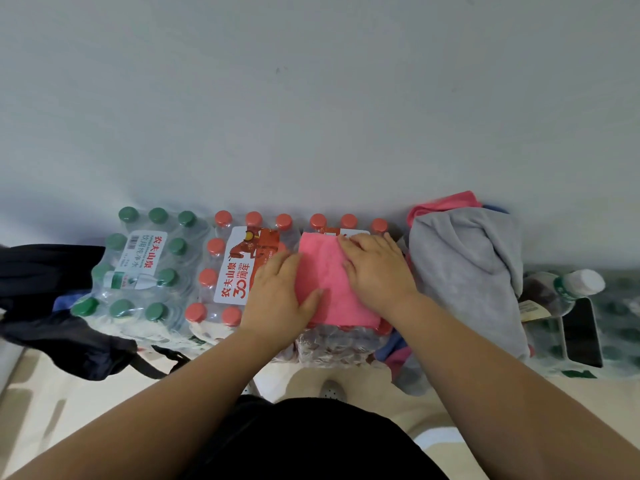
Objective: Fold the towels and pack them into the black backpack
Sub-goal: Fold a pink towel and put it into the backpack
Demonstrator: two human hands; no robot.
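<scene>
Head view. The pink towel (334, 285) is laid folded on a shrink-wrapped red-cap pack (332, 341), between the two hands.

The left hand (280, 296) is laid flat on the towel's left edge. Its fingers are straight and close together and the thumb rests on the fabric; nothing is gripped. The right hand (375, 268) is pressed flat on the upper right part, fingers straight and slightly spread, tips at the far edge. The towel's right edge is covered by the right hand and wrist. The number of folds cannot be told.

Left of the left hand a second red-cap pack (228, 268) is seen, partly hidden by that hand. Further left is a green-cap pack (138, 268). The backpack (52, 271) lies well apart from the left hand, at far left, just beside the green-cap pack. It is cut off by the frame edge and its opening cannot be made out.

Just right of the right hand a grey towel (464, 271) is draped, crumpled, over a pile. Pink cloth (445, 202) sticks out behind it. Mixed pink and blue cloth (398, 355) shows below it, near the right wrist; the number of pieces cannot be told. Further right a white-cap bottle (575, 285) lies tilted, next to a dark flat item (583, 334) that is blurred and not identifiable.

Beyond the fingertips a plain wall (311, 98) is seen. Below the forearms the floor (69, 410) is largely blocked by the arms and dark clothing.
</scene>
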